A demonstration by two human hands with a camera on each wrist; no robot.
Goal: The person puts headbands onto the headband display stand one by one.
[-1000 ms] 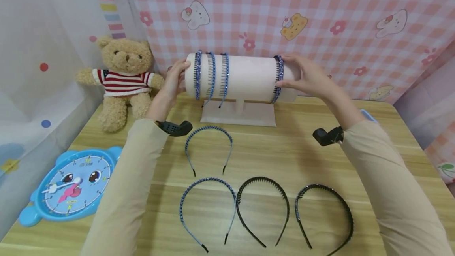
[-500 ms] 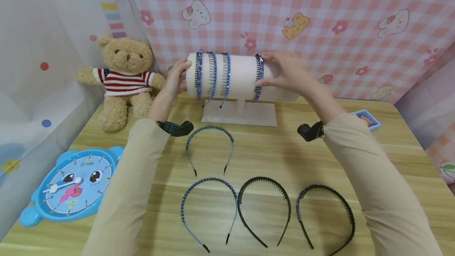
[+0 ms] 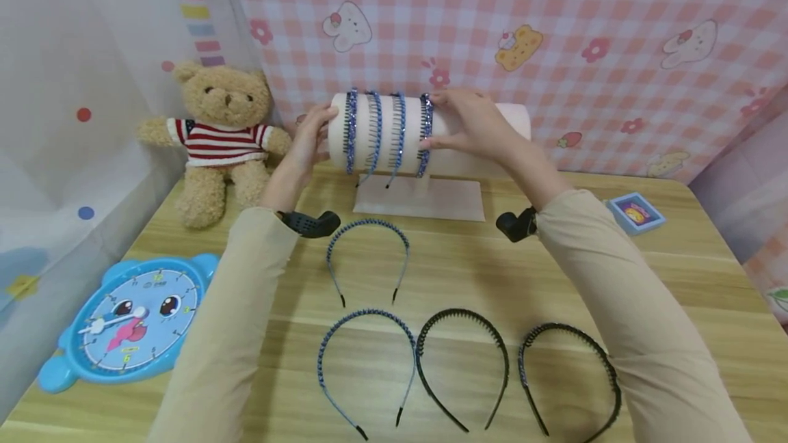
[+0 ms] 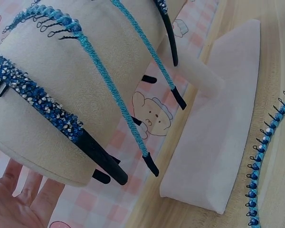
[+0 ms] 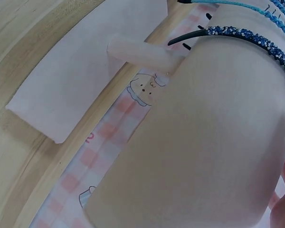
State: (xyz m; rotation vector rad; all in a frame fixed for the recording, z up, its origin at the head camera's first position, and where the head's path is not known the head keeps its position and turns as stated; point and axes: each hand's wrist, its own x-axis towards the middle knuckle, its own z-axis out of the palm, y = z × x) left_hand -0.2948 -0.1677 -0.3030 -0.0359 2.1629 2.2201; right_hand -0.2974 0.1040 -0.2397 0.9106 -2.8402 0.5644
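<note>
A white padded roll on a stand (image 3: 474,156) lies horizontally and carries several blue headbands. My left hand (image 3: 308,135) rests against the roll's left end; in the left wrist view its fingers (image 4: 35,190) look fairly straight, partly hidden by the roll. With thumb and forefinger, my right hand (image 3: 470,125) holds a glittery blue headband (image 3: 425,135) around the roll's middle. To its left sit two braided blue headbands (image 3: 399,132) and another glittery headband (image 3: 351,132) nearest the left end. Most right fingers are hidden behind the roll in the right wrist view.
On the wooden table lie two blue headbands (image 3: 367,223), a black toothed headband (image 3: 463,313) and a dark glittery headband (image 3: 563,327). A teddy bear (image 3: 224,135) and blue toy clock (image 3: 138,320) stand left. A small blue box (image 3: 637,213) is at right.
My right hand has slid the glittery headband leftward along the roll, from near its right end to beside the braided ones. My left hand has stayed at the left end.
</note>
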